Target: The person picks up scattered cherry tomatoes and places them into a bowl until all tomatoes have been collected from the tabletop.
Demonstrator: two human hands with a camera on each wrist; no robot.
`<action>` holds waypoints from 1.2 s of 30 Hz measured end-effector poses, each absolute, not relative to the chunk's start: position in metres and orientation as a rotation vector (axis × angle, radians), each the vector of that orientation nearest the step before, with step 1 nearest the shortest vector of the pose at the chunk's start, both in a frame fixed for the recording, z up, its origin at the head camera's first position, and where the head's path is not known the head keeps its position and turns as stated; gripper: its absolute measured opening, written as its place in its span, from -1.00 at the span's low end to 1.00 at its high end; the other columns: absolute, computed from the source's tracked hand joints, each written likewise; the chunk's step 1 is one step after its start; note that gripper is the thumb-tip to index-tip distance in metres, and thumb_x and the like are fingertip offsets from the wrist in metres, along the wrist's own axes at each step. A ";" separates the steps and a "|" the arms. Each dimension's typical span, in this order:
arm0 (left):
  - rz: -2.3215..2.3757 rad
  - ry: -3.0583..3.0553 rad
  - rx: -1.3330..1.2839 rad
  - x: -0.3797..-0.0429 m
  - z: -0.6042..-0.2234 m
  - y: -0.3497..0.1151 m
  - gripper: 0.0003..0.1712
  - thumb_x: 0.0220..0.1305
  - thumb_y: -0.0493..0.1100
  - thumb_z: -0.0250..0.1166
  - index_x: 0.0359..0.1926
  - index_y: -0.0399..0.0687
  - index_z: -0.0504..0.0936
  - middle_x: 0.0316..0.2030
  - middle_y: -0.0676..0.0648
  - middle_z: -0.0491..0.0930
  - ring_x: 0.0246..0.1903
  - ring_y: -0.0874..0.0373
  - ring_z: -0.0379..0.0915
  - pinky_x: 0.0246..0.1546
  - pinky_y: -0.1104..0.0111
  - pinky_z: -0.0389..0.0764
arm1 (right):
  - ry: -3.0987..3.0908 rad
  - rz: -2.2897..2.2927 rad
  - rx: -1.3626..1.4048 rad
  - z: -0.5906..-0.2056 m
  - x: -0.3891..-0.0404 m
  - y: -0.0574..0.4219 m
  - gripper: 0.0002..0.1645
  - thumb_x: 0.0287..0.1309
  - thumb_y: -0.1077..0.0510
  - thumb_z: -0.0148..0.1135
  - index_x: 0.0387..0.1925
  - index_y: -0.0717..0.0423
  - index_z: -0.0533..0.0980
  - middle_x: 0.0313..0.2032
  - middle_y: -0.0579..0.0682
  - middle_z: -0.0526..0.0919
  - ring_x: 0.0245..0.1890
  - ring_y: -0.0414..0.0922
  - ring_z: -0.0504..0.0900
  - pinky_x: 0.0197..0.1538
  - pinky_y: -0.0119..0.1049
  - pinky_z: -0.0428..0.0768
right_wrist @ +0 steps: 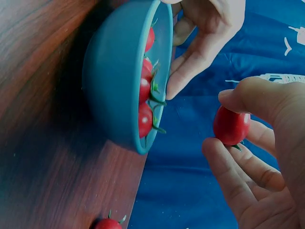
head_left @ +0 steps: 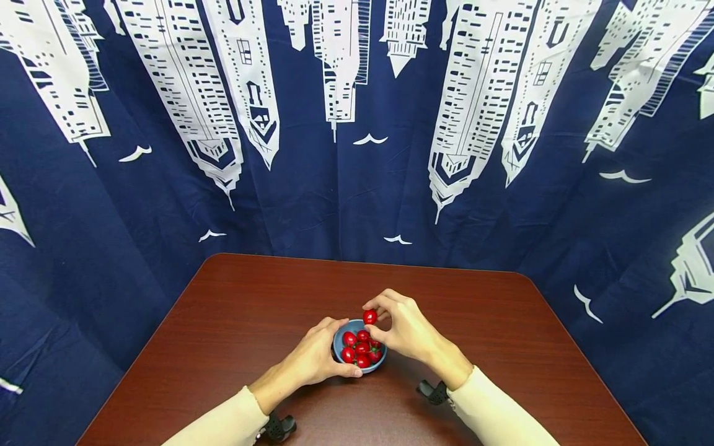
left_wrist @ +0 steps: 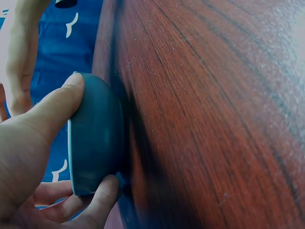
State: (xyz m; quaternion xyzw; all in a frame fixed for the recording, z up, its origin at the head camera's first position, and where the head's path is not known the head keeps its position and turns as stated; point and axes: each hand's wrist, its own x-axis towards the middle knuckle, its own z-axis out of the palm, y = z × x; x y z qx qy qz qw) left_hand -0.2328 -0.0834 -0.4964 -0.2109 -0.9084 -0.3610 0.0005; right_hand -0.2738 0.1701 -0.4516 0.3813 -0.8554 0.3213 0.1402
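A small blue bowl [head_left: 338, 337] stands on the table holding several red cherry tomatoes [head_left: 362, 348], some with green stems. My left hand [head_left: 320, 353] grips the bowl from the left, thumb on the near rim and fingers round the far side; the left wrist view shows them against the bowl's outer wall [left_wrist: 97, 133]. Just above the far right rim, my right hand [head_left: 404, 325] pinches one cherry tomato [right_wrist: 231, 126] between thumb and fingertips. Another cherry tomato [right_wrist: 108, 224] lies on the table beside the bowl in the right wrist view.
The brown wooden table [head_left: 268, 297] has rounded far corners. Behind it hangs a dark blue cloth [head_left: 340, 204] printed with white buildings and birds. Dark wrist devices show under both forearms, the left one [head_left: 279, 427] and the right one [head_left: 432, 392].
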 end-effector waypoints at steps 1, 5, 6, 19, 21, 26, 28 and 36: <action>-1.133 -2.851 -0.666 -0.232 -0.496 -0.084 0.28 0.05 0.21 0.89 0.62 -0.35 0.54 0.31 -0.23 0.69 0.26 -0.13 0.67 0.37 -0.11 0.78 | -2.474 0.929 1.106 -0.452 -0.274 0.169 -0.55 0.21 0.29 0.75 0.11 0.18 0.78 -0.03 0.01 0.81 -0.18 -0.09 0.92 -0.02 -0.30 0.91; -1.149 -2.848 -0.671 -0.232 -0.496 -0.084 0.29 0.06 0.20 0.89 0.63 -0.38 0.52 0.34 -0.26 0.68 0.29 -0.17 0.66 0.39 -0.13 0.77 | -2.472 0.932 1.119 -0.455 -0.275 0.163 -0.55 0.22 0.28 0.74 0.12 0.14 0.79 -0.04 0.01 0.81 -0.18 -0.06 0.92 -0.03 -0.30 0.91; -1.151 -2.847 -0.673 -0.232 -0.496 -0.084 0.29 0.07 0.19 0.89 0.63 -0.39 0.52 0.34 -0.26 0.68 0.29 -0.17 0.66 0.38 -0.14 0.77 | -2.470 0.936 1.123 -0.455 -0.275 0.162 -0.55 0.22 0.28 0.74 0.12 0.14 0.79 -0.04 0.01 0.81 -0.18 -0.04 0.93 -0.04 -0.29 0.91; -1.139 -2.880 -0.644 -0.231 -0.494 -0.083 0.31 0.07 0.21 0.89 0.65 -0.35 0.50 0.37 -0.24 0.66 0.32 -0.17 0.64 0.39 -0.14 0.77 | -2.489 0.982 1.124 -0.465 -0.277 0.154 -0.55 0.24 0.27 0.73 0.15 0.19 0.80 -0.01 0.03 0.83 -0.17 0.04 0.92 -0.03 -0.04 0.95; -1.135 -2.882 -0.641 -0.231 -0.494 -0.083 0.31 0.07 0.21 0.90 0.65 -0.35 0.50 0.37 -0.24 0.66 0.31 -0.17 0.64 0.39 -0.14 0.77 | -2.490 0.992 1.123 -0.466 -0.277 0.153 -0.54 0.24 0.27 0.73 0.15 0.19 0.80 -0.01 0.03 0.83 -0.18 0.04 0.92 -0.04 -0.02 0.95; -1.126 -2.877 -0.644 -0.231 -0.494 -0.083 0.31 0.05 0.21 0.90 0.64 -0.34 0.51 0.34 -0.23 0.67 0.29 -0.15 0.65 0.37 -0.13 0.77 | -2.514 0.935 1.104 -0.467 -0.276 0.153 -0.53 0.22 0.22 0.76 0.15 0.11 0.81 0.04 -0.02 0.83 -0.08 -0.01 0.91 0.04 -0.04 0.94; -1.117 -2.872 -0.651 -0.231 -0.494 -0.082 0.30 0.05 0.21 0.90 0.63 -0.34 0.52 0.33 -0.23 0.68 0.28 -0.15 0.65 0.37 -0.13 0.77 | -2.536 0.863 1.084 -0.467 -0.276 0.154 -0.50 0.21 0.15 0.77 0.17 0.03 0.82 0.12 -0.05 0.82 0.06 -0.04 0.89 0.15 -0.04 0.92; -1.105 -2.864 -0.652 -0.231 -0.495 -0.083 0.30 0.04 0.19 0.91 0.61 -0.38 0.53 0.36 -0.25 0.68 0.31 -0.17 0.66 0.39 -0.14 0.76 | -2.581 0.755 1.027 -0.465 -0.273 0.158 -0.38 0.15 0.01 0.80 0.26 -0.10 0.81 0.35 0.02 0.75 0.33 0.03 0.78 0.30 0.12 0.84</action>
